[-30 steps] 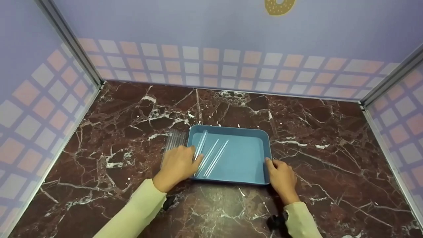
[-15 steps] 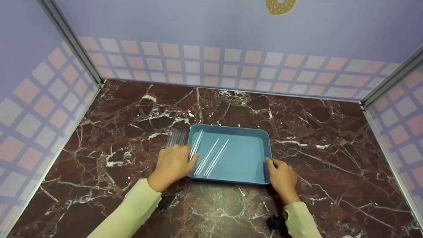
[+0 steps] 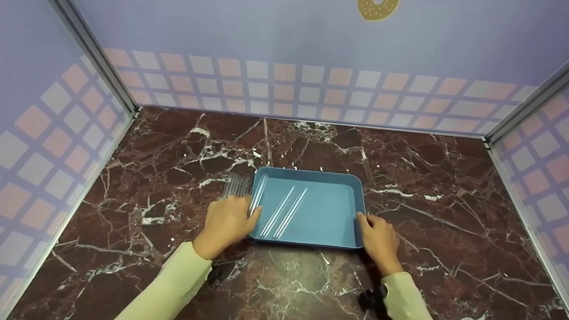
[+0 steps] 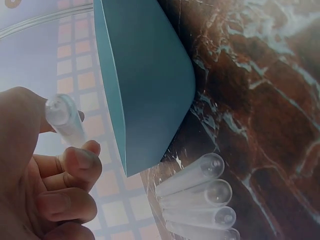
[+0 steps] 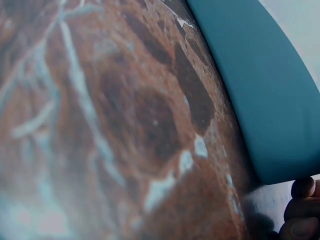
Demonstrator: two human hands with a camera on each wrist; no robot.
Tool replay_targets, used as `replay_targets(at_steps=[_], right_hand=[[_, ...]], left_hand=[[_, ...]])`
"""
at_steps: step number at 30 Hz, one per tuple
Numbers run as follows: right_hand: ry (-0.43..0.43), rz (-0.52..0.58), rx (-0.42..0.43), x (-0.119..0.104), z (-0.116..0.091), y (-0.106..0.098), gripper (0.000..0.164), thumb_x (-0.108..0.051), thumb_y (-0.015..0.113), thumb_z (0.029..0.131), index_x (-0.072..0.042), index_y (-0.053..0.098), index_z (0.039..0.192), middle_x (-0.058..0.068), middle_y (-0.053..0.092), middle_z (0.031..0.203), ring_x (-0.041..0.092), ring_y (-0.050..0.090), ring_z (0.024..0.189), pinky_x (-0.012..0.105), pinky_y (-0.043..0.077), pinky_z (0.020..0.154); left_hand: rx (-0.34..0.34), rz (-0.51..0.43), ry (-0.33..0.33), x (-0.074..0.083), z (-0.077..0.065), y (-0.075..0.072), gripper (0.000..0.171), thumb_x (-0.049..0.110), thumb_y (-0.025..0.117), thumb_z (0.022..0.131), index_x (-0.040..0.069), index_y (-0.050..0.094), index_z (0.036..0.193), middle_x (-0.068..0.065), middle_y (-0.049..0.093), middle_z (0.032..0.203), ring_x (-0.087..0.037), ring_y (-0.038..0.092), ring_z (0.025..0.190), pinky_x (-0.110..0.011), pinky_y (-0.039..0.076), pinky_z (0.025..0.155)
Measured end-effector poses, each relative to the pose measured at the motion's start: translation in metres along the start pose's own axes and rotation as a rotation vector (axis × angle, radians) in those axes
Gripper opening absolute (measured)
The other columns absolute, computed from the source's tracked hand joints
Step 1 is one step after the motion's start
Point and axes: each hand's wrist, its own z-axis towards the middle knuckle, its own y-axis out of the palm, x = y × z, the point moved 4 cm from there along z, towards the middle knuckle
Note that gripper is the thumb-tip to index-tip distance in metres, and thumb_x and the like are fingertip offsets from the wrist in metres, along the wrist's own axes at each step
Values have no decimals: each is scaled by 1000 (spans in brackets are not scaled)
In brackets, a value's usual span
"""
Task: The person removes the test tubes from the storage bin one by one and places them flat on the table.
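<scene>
My left hand (image 3: 226, 222) pinches a clear test tube (image 3: 259, 191) at the left rim of a shallow blue tray (image 3: 331, 209). In the left wrist view, the rounded end of this held tube (image 4: 60, 112) shows between thumb and fingers, beside the tray's outer wall (image 4: 150, 75). Two more clear test tubes (image 3: 291, 213) lie slanted and side by side in the tray's left part. With thumb and curled fingers, my right hand (image 3: 381, 240) grips the tray's right rim. Only some fingertips (image 5: 302, 227) of it appear in the right wrist view, below the tray's corner.
Several clear test tubes (image 3: 235, 184) lie in a row on the dark marbled table (image 3: 435, 249), left of the tray and partly behind my left hand. Their rounded ends (image 4: 217, 192) are visible in the left wrist view. Patterned panels (image 3: 284, 84) enclose the table's back and sides.
My left hand has moved left with the test tube, from over the tray's left part to its left rim. The tray, the two tubes in it and my right hand stay put.
</scene>
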Motion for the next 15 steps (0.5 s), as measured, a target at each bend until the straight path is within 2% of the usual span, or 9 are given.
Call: replay_targets(at_steps=[5, 12, 15], right_hand=[[-2, 1, 2, 0, 0, 1, 46, -52, 46, 96, -14, 66, 81, 20, 69, 110, 44, 64, 98, 57, 43, 75], [-10, 9, 6, 0, 0, 1, 48, -53, 45, 96, -14, 61, 73, 18, 71, 98, 40, 66, 90, 54, 43, 71], [-12, 4, 9, 0, 0, 1, 47, -52, 46, 96, -15, 62, 75, 18, 71, 104, 42, 65, 94, 56, 43, 73]], left_hand=[[19, 2, 2, -3, -1, -1, 39, 43, 66, 86, 11, 54, 67, 0, 38, 50, -18, 38, 42, -30, 27, 37], [67, 5, 20, -6, -4, 0, 39, 42, 66, 86, 11, 55, 65, 1, 35, 48, -16, 33, 40, -30, 23, 35], [86, 3, 20, -7, -3, 0, 38, 42, 66, 86, 12, 55, 65, 0, 37, 47, -17, 35, 39, -30, 23, 35]])
